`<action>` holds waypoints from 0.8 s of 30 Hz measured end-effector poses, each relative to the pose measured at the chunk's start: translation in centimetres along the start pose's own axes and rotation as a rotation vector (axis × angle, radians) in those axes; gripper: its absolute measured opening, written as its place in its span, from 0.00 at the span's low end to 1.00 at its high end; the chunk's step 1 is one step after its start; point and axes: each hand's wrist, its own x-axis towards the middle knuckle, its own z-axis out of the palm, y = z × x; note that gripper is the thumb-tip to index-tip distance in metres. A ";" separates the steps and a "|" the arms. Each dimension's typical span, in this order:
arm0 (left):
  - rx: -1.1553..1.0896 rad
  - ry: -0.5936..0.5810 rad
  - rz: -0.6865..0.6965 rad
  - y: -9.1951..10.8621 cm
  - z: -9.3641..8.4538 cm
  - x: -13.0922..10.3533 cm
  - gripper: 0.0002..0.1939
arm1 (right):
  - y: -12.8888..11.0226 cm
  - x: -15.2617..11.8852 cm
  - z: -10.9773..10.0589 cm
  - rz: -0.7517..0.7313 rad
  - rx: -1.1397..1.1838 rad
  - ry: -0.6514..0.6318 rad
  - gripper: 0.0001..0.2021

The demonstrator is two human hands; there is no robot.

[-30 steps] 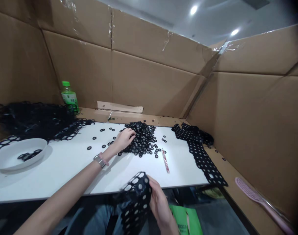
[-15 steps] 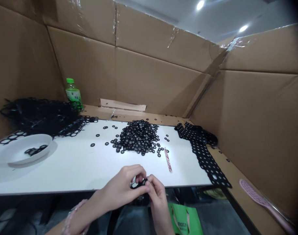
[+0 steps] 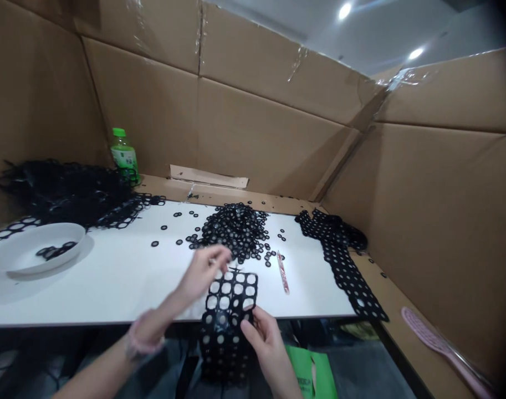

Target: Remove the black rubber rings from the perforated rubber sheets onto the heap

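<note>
A flat white tabletop (image 3: 123, 277) crosses mid-frame; a black perforated sheet (image 3: 229, 328) is at lower centre, a heap of small black rings (image 3: 236, 228) at centre. The right hand (image 3: 269, 343) pinches the sheet's right edge; the left hand (image 3: 200, 272) curls, contents unclear.

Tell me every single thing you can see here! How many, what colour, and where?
Table: one, white, middle
Rings: too many to count, black, heaped mid-table and scattered around
Sheet with holes: seemingly one, black, near edge
Dotted strip: at least one, black with pale dots, right side
Netting: one tangle, black, back left
Bowl: one, white, left
Pieces in the bowl: several, black
Bottle: one, green, back left
Slim packet: one, reddish, right of the heap
Paddle-shaped thing: one, pink, far right
Bag: one, green, below
Cardboard walls: several, brown, around
Ceiling lights: two, white, top right
Left hand: one, bare, near the heap
Right hand: one, bare, holding the sheet
</note>
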 end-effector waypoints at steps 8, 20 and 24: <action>0.330 -0.005 0.201 -6.8 -0.2 10.5 0.07 | 1.5 0.4 0.3 0.147 0.197 0.214 0.20; 0.096 -0.267 0.479 3.1 -0.9 -1.6 0.08 | -1.1 0.5 2.2 0.088 0.408 0.079 0.18; 0.114 -0.347 0.406 3.1 0.2 -4.2 0.06 | -1.2 0.4 2.3 0.051 0.417 0.066 0.18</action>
